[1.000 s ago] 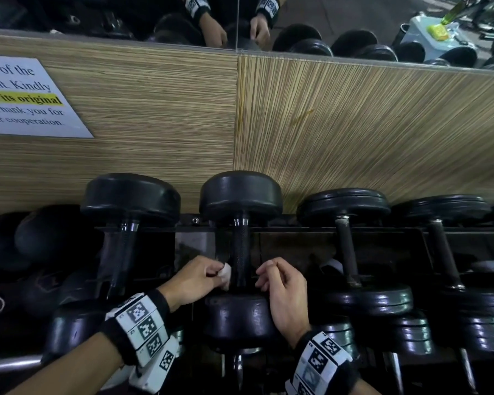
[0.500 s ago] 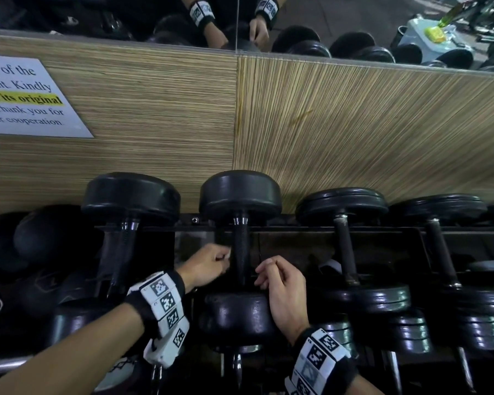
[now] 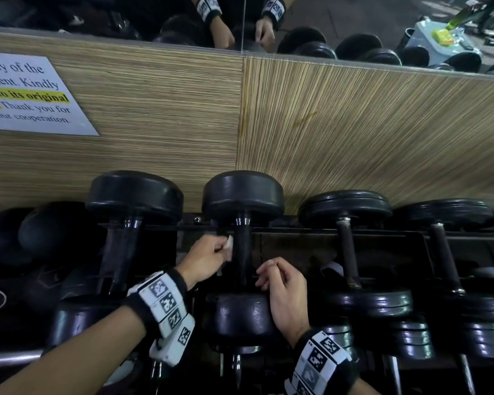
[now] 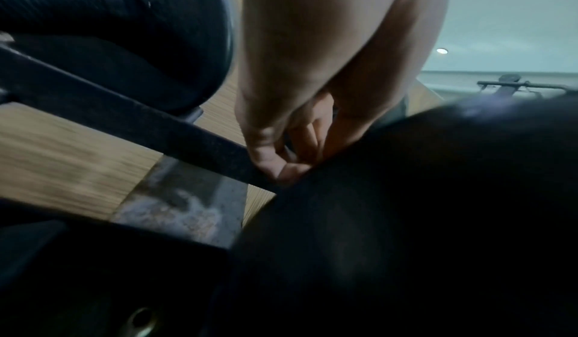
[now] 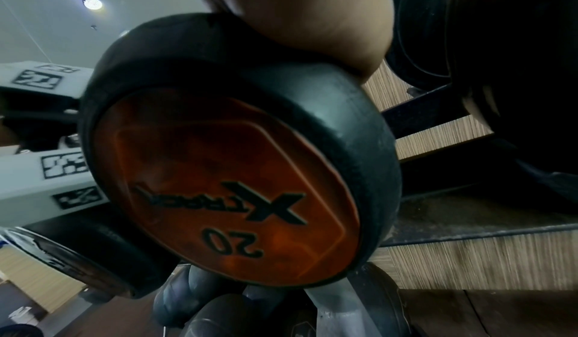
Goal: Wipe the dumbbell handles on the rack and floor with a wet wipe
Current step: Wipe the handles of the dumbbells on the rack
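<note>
Your left hand (image 3: pixel 208 259) is pinching a small white wet wipe (image 3: pixel 229 243) in curled fingers, pressing it against the left side of the black knurled handle (image 3: pixel 242 246) of the centre dumbbell (image 3: pixel 243 195), which is lying on the rack (image 3: pixel 325 230). Your right hand (image 3: pixel 285 292) is holding nothing; its loosely curled fingers are resting on the near head of that dumbbell, marked 20 (image 5: pixel 233 242). Neighbouring dumbbells (image 3: pixel 345 209) are crowding both sides. A wood-grain wall panel (image 3: pixel 354 132) with a printed notice (image 3: pixel 26 94) is standing directly behind the rack.
</note>
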